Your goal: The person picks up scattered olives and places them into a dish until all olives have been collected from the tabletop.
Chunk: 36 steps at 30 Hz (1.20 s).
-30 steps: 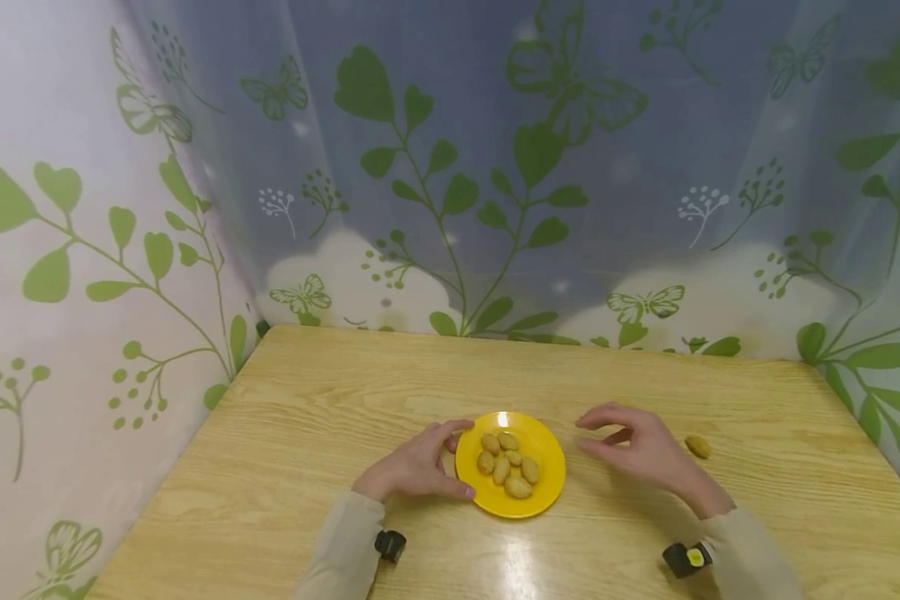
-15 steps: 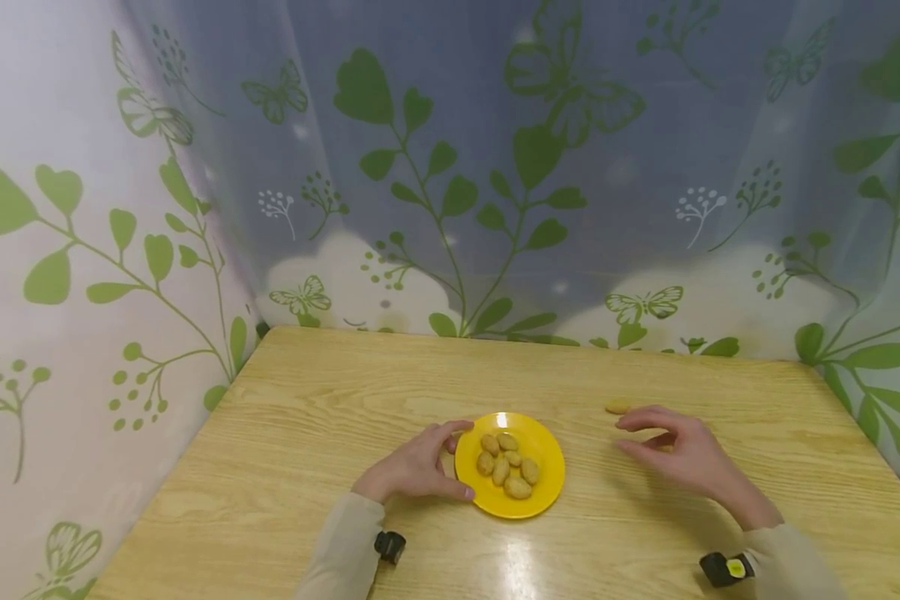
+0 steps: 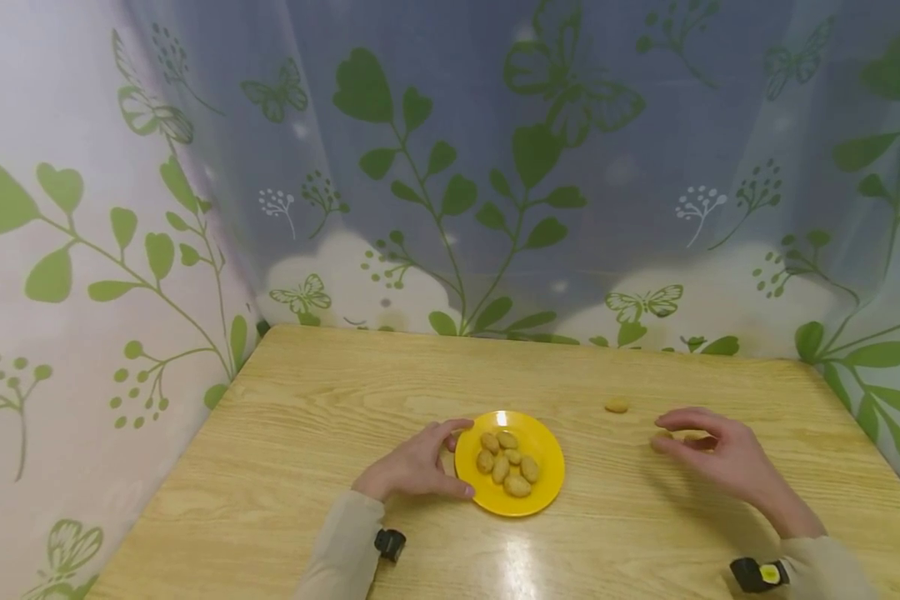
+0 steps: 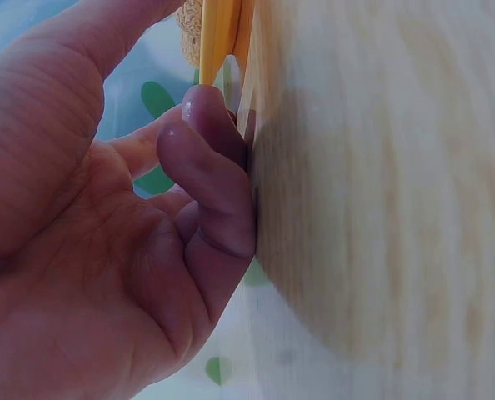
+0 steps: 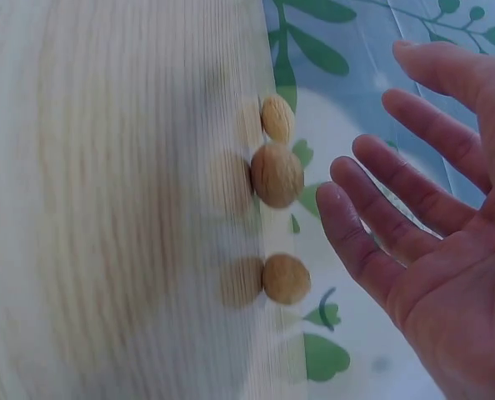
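Observation:
My left hand (image 3: 416, 462) holds the left edge of a yellow plate (image 3: 547, 492), thumb and forefinger on the rim. In the left wrist view its other fingers (image 4: 218, 179) curl low against the table beside the plate. Several brown nuts in their shells (image 3: 501, 468) lie in the plate's middle. Over the table to the right, my right hand (image 3: 727, 454) hovers with thumb and fingers apart, holding nothing. The right wrist view shows three loose nuts, an oval one (image 5: 277, 119), a rounder one (image 5: 277, 175) and a third (image 5: 286, 279), beside the spread fingers.
One loose nut (image 3: 616, 405) lies on the wooden table (image 3: 390, 367) behind and right of the plate. Others are partly hidden behind the right hand. A curtain (image 3: 615, 183) printed with leaves and butterflies stands along the table's far edge.
My right hand has moved right, away from the plate, uncovering a loose nut on the table. The left hand, the plate and the nuts on it stay in place.

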Each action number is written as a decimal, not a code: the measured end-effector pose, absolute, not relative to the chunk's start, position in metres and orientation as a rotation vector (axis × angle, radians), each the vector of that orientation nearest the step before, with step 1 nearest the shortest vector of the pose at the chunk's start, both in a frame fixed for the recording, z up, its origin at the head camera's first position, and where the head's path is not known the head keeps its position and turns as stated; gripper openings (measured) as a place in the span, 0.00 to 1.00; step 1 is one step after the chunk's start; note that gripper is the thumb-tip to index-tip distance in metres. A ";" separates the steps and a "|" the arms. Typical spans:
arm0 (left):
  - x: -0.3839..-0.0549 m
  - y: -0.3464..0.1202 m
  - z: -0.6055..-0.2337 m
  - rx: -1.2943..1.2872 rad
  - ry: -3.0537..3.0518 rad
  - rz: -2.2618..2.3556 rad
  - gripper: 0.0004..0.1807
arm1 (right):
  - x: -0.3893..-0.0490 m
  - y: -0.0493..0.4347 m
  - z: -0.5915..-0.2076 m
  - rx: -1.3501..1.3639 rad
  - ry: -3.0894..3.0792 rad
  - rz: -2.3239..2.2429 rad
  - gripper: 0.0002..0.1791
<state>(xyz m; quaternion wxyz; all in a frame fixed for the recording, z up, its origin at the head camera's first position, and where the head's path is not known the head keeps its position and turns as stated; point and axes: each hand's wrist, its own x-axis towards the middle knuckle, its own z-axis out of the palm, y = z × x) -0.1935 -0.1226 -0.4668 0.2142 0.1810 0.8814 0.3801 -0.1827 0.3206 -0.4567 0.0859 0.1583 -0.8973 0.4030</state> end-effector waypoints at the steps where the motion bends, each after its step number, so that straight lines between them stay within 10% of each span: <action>1: -0.194 -0.122 -0.467 0.503 2.444 1.052 0.52 | -0.183 0.323 -0.457 0.466 -2.673 1.206 0.13; 36: -0.193 -0.122 -0.465 0.492 2.439 1.060 0.52 | -0.196 0.381 -0.474 0.341 -2.887 1.158 0.21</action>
